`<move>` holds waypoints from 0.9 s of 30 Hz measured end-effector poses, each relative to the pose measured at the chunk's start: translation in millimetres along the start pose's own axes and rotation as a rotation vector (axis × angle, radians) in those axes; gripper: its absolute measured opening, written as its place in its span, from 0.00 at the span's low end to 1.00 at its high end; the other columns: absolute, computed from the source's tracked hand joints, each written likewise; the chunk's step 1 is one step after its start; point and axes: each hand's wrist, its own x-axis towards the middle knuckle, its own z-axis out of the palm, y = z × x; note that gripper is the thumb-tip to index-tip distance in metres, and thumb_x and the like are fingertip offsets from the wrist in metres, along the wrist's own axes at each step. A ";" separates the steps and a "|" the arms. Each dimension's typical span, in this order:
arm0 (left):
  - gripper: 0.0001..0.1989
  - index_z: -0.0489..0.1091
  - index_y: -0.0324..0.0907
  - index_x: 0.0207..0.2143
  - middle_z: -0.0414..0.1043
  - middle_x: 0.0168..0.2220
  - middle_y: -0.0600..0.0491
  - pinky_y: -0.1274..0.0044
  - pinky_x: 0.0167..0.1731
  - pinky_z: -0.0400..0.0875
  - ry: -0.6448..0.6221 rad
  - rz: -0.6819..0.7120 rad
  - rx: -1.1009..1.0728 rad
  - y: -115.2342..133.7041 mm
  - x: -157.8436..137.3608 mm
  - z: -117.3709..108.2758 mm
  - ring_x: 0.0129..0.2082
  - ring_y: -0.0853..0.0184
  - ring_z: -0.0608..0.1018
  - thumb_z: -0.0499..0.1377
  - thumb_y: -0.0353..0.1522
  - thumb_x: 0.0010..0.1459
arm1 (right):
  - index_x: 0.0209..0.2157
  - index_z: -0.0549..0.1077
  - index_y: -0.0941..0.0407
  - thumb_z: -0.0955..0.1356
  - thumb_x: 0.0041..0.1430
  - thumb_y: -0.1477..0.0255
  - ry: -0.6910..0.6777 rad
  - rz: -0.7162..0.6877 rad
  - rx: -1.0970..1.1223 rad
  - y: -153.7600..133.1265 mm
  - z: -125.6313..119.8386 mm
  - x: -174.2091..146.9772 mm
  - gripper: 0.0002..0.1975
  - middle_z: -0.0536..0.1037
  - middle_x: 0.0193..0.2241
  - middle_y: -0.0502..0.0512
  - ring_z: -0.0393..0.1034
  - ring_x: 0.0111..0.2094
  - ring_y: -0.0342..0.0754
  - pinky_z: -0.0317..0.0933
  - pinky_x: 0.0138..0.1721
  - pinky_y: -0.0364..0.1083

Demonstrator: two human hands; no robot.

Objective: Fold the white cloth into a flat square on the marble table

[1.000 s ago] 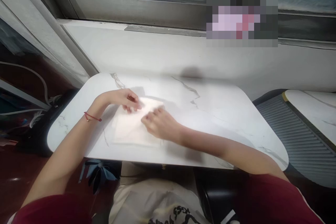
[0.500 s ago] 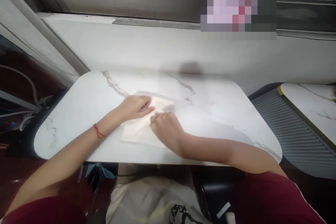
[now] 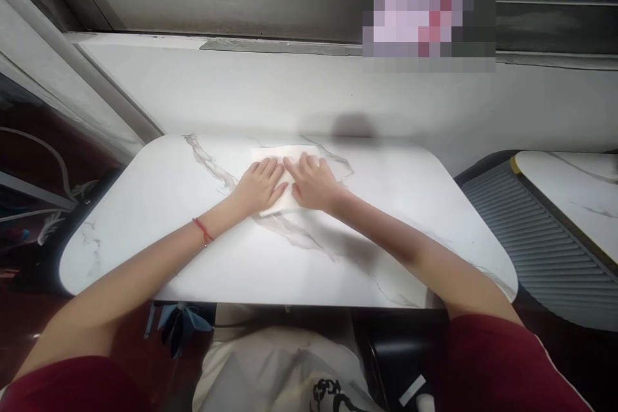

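A thin white cloth or paper sheet (image 3: 282, 206) lies flat on the white marble-patterned table (image 3: 145, 225), towards its far side. Pressing on its left part is my left hand (image 3: 259, 187), palm down with fingers stretched out. My right hand (image 3: 313, 183) rests on the right part of the sheet, its fingers spread and pointing away from me. The two thumbs point at each other, with a small gap between them. Both hands cover much of the sheet.
A pale wall (image 3: 241, 90) rises behind the table, below a window ledge. To the right stand a grey ribbed panel (image 3: 526, 238) and another marble-patterned tabletop (image 3: 574, 187). Cables (image 3: 58, 161) run at the far left. A blue object (image 3: 181, 325) hangs below the table's front edge.
Both hands have moved away from me towards the table's far side, and the sheet has moved with them. My right hand's curled fingers have stretched out flat.
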 end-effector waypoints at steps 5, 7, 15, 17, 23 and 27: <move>0.27 0.66 0.29 0.59 0.65 0.64 0.28 0.58 0.58 0.64 0.021 -0.040 -0.035 -8.5 26.7 19.0 0.67 0.44 0.65 0.44 0.41 0.70 | 0.72 0.53 0.61 0.56 0.68 0.69 0.056 0.034 0.055 26.6 18.6 17.0 0.33 0.60 0.65 0.79 0.60 0.58 0.68 0.49 0.53 0.59; 0.28 0.65 0.28 0.59 0.61 0.66 0.26 0.57 0.60 0.62 0.009 -0.043 -0.037 -10.5 35.5 24.7 0.69 0.44 0.62 0.45 0.41 0.70 | 0.72 0.54 0.63 0.57 0.67 0.67 0.110 0.046 0.078 38.3 27.9 24.5 0.34 0.63 0.62 0.79 0.58 0.58 0.68 0.50 0.52 0.58; 0.29 0.63 0.27 0.62 0.57 0.68 0.25 0.56 0.62 0.60 -0.023 -0.052 -0.061 -16.3 61.5 36.8 0.70 0.43 0.61 0.46 0.41 0.69 | 0.73 0.49 0.62 0.55 0.68 0.64 0.126 0.057 0.111 65.8 51.0 44.2 0.36 0.56 0.67 0.81 0.55 0.61 0.70 0.53 0.52 0.57; 0.29 0.63 0.27 0.62 0.57 0.68 0.26 0.56 0.63 0.59 -0.019 -0.046 -0.075 -18.8 66.3 38.9 0.70 0.43 0.61 0.46 0.41 0.69 | 0.74 0.48 0.63 0.55 0.69 0.64 0.120 0.072 0.108 67.4 52.3 46.8 0.36 0.56 0.67 0.81 0.56 0.61 0.70 0.53 0.52 0.58; 0.29 0.62 0.30 0.63 0.57 0.69 0.28 0.54 0.63 0.57 -0.013 -0.046 -0.134 -27.2 80.6 46.1 0.71 0.45 0.60 0.47 0.41 0.68 | 0.74 0.49 0.62 0.55 0.69 0.63 0.145 0.093 0.131 76.3 57.3 55.6 0.36 0.58 0.67 0.80 0.58 0.57 0.68 0.54 0.52 0.57; 0.28 0.61 0.30 0.63 0.57 0.69 0.28 0.54 0.64 0.57 -0.009 -0.058 -0.170 -30.0 87.1 48.7 0.71 0.45 0.60 0.48 0.40 0.68 | 0.74 0.50 0.62 0.55 0.69 0.62 0.166 0.105 0.151 81.0 61.1 59.9 0.36 0.59 0.66 0.79 0.59 0.56 0.67 0.54 0.51 0.56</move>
